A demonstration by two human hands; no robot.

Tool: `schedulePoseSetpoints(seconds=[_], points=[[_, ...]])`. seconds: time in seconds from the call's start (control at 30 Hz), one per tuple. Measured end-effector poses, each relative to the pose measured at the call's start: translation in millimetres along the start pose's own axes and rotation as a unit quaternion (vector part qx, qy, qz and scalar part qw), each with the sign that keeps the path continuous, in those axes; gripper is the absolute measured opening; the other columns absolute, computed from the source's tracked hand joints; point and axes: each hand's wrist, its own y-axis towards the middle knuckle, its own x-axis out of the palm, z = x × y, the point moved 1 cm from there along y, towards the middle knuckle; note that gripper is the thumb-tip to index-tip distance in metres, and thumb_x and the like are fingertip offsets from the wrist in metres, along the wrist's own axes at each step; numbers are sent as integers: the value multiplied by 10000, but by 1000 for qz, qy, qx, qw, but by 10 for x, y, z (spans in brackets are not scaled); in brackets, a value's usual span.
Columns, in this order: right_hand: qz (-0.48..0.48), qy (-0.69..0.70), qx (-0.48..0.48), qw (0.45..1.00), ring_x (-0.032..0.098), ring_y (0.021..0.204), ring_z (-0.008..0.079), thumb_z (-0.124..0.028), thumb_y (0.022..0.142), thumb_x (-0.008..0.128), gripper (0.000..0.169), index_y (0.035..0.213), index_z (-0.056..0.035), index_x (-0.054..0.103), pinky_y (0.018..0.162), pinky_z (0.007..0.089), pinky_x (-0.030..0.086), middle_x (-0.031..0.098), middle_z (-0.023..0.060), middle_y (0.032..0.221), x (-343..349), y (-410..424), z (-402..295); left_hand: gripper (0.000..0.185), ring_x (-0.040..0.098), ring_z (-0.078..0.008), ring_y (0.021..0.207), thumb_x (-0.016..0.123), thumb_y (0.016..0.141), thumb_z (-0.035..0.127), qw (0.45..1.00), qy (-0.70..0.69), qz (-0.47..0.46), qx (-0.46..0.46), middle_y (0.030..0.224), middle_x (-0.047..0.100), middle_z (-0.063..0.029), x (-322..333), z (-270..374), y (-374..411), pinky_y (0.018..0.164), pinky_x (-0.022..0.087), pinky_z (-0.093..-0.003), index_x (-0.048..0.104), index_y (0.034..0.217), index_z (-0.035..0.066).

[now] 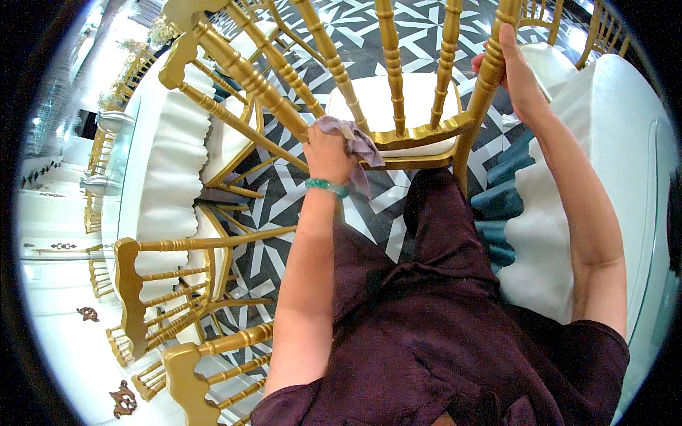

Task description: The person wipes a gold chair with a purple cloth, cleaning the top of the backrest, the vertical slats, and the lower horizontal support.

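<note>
A gold chiavari chair [421, 139] stands before me, its spindled back nearest and its white seat pad [367, 96] beyond. My left hand [326, 154], below a green bangle [326, 187], holds a crumpled greyish-purple cloth [366, 149] at the lower end of the left back post. The fingers are partly hidden by the cloth. Higher up on the other side, my right hand [518, 80] grips the right back post [489, 74], thumb laid along it and fingertips showing past its far side.
A table with a scalloped white cloth [176, 122] runs along the left, with several gold chairs [130, 298] beside it. Close on my right is another round table [613, 138] with white and teal draping. The floor [266, 197] is black and white patterned.
</note>
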Motion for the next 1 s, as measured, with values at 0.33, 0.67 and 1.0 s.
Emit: schedulePoseSetpoints(seconds=[0.33,0.67,1.0], points=[[-4,-27,-9,1000,587,947,150,-761,805,297,786,1157,-75,455,954,350,378,616,68,917,23,33,-37,553,377,-413,1171,642,648,26,972,-130,196,-28,1222,408,-228,370,210,-78,1001,308,-469,522,1186,79],[11,100,-10,995,571,672,119,-535,923,392,442,914,-99,460,613,294,479,533,16,674,27,201,-69,377,457,-363,1150,563,735,-44,939,-274,207,9,1206,497,-222,259,989,-475,999,353,-394,536,1111,-37],[-19,109,-66,992,557,623,136,-540,919,402,447,964,-101,470,609,289,471,522,18,747,29,123,-23,341,464,-373,975,667,673,173,994,-96,26,40,1015,525,-179,-126,856,-56,873,412,-424,576,947,-8]])
